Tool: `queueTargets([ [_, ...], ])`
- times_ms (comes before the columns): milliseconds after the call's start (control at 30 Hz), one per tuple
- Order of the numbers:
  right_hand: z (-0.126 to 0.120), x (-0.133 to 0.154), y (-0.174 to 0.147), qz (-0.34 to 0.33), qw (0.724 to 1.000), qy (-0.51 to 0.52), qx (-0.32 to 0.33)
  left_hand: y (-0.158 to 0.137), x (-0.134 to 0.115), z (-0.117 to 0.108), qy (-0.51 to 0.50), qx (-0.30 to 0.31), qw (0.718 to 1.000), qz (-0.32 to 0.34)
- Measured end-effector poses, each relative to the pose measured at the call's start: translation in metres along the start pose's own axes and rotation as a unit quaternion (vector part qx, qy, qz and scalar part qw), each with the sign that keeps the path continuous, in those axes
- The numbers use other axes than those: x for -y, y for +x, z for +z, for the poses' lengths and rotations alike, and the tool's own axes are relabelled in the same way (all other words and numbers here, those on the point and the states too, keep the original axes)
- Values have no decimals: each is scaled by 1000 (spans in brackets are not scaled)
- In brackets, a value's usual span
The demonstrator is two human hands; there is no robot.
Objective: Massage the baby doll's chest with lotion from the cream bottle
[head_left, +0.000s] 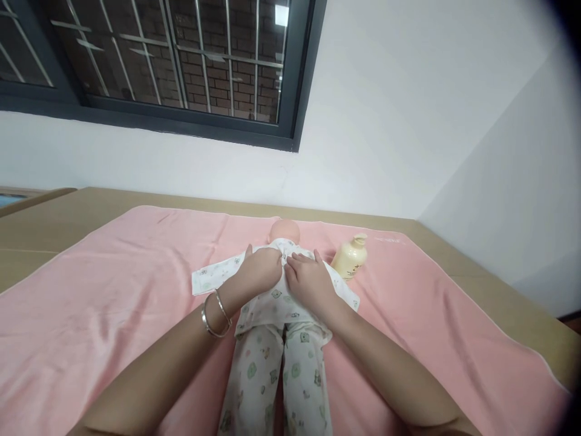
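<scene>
A baby doll [285, 231] lies on its back, dressed in a white printed shirt [272, 307] and matching trousers [297, 369]. Both my hands meet at the upper front of the shirt, just below the neckline. My left hand [262, 269], with silver bangles on its wrist, is closed, its fingertips pinching the cloth near the middle. Close beside it, my right hand [312, 280] has its fingers bent together on the shirt front. The exact bit of cloth between the fingertips is mostly hidden. One shirt sleeve stretches out to the left, the other lies partly behind my right hand.
A pale yellow pump bottle [350, 259] leans to the right of the doll. Under everything spreads a wrinkled pink cloth [136, 290] on a wooden surface [490, 297]. A white wall [363, 121] and a barred window [218, 66] stand behind.
</scene>
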State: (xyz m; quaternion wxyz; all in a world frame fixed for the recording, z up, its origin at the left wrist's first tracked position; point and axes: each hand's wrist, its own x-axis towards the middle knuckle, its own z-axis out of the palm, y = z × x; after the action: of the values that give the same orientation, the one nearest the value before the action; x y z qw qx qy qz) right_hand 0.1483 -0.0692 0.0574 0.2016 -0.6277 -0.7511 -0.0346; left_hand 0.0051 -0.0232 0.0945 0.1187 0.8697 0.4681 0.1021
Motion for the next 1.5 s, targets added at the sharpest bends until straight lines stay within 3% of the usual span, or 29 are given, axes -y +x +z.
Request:
queueTargets([
  [167,17,-14,12,77,997,18,-21,26,17,33,-46,-122,991,1],
  [333,36,-28,23,106,993,45,7,37,26,60,-50,-151,987,-26],
  [1167,42,-35,25,108,988,111,18,31,24,61,-43,-171,984,-17],
  [1267,38,-30,23,112,984,137,-16,29,24,63,-54,-188,981,-12],
  [1400,34,-22,17,80,982,127,-113,26,26,68,-130,-252,958,40],
  [1500,33,-19,15,20,990,115,-73,27,31,71,-293,-289,911,34],
])
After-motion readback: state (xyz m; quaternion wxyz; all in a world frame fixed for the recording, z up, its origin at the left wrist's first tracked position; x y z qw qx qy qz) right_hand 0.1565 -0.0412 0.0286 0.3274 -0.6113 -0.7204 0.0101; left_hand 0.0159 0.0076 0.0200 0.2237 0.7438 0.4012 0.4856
